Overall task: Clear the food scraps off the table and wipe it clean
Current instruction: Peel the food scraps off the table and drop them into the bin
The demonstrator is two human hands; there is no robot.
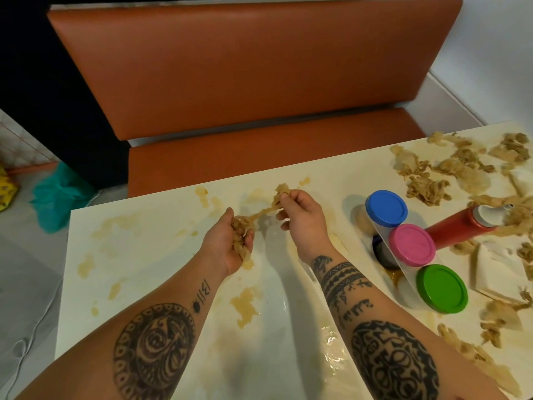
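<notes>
— In the head view, what do the grips hold?
— The left hand (230,249) cups a clump of food scraps (240,226), its grip curled round it. The right hand (302,217) pinches another wad. A sticky strand (261,212) runs left to right between them, above the counter (150,264).
— And the rest?
— The big pile (427,180) lies far right, beyond the lidded tubs (411,243). The right hand is nearer.

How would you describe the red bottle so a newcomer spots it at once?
Start at the cream table before the orange bench. On its right side, three round lids run in a row: blue lid, pink lid, green lid. The red bottle lies on its side just right of the pink lid, white cap pointing right; it is the only long red thing there.
</notes>
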